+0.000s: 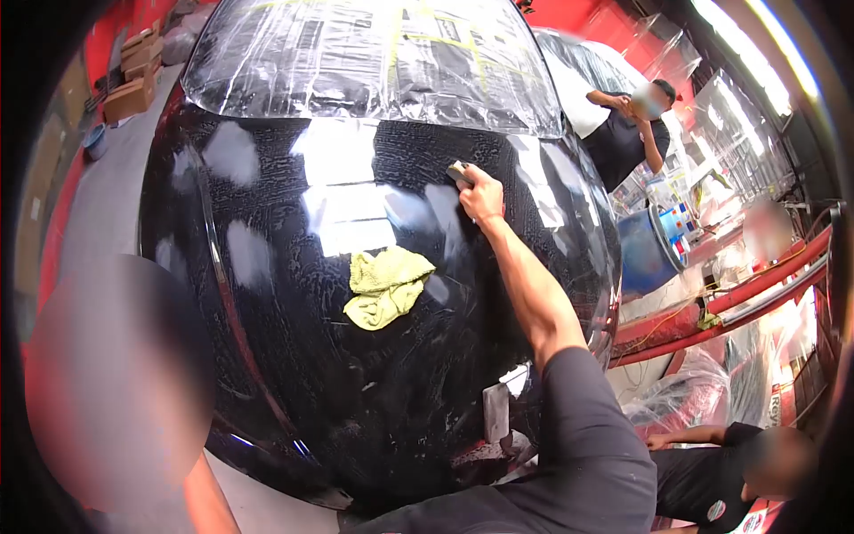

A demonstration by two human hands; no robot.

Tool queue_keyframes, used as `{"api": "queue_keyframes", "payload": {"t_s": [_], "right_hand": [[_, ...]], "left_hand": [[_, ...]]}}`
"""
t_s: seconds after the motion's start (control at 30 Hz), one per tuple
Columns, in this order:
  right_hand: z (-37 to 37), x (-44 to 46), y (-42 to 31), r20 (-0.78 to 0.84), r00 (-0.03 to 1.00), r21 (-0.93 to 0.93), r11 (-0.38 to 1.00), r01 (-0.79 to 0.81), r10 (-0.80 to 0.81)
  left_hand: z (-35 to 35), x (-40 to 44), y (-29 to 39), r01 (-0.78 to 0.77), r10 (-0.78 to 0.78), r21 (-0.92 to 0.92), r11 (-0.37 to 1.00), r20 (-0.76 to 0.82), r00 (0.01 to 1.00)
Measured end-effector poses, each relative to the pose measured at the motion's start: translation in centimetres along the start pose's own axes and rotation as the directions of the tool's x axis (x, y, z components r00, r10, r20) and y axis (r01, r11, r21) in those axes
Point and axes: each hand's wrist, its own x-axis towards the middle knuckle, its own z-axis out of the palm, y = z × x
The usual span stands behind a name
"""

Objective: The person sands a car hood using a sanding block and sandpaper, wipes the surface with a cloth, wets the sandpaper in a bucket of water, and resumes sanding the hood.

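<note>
My right hand [482, 196] reaches over the wet black hood [294, 329], its fingers wrapped round a small tan-grey block [459, 173] against the surface. Left of and below that hand, a crumpled yellow-green cloth [389, 283] lies on the hood. Dull grey patches and streaky residue mark the black paint. A flat grey rectangular piece [496, 412] shows near the hood's lower edge. My left hand is out of view.
Plastic film [374, 62] covers the windshield. A person [627, 138] stands at upper right near a blue barrel [648, 254]. Another person [703, 481] is at lower right. A blurred head and forearm [206, 498] appear at lower left. Red rails [747, 298] cross the right side.
</note>
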Motion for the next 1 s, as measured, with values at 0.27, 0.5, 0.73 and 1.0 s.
{"api": "queue_keyframes", "payload": {"t_s": [0.27,0.5,0.73,1.0], "right_hand": [[0.5,-4.0,-1.7,-0.049,0.922,0.012,0.923,0.385,-0.384],[0.9,-9.5,-3.9,-0.094,0.925,0.097,0.921,0.376,-0.368],[2.6,-1.4,-2.5,-0.157,0.976,0.190,0.965,0.183,-0.154],[1.1,-0.6,-2.0,-0.033,0.998,0.039,0.997,-0.061,0.062]], "left_hand": [[0.2,0.7,-0.3,0.082,-0.070,-0.142,0.986,0.088,0.994],[0.0,0.7,0.6,0.112,-0.085,-0.164,0.980,0.162,0.983],[0.2,1.0,0.2,0.030,-0.026,-0.069,0.997,0.057,0.998],[0.7,2.9,-1.4,0.015,-0.004,-0.115,0.993,0.089,0.996]]}}
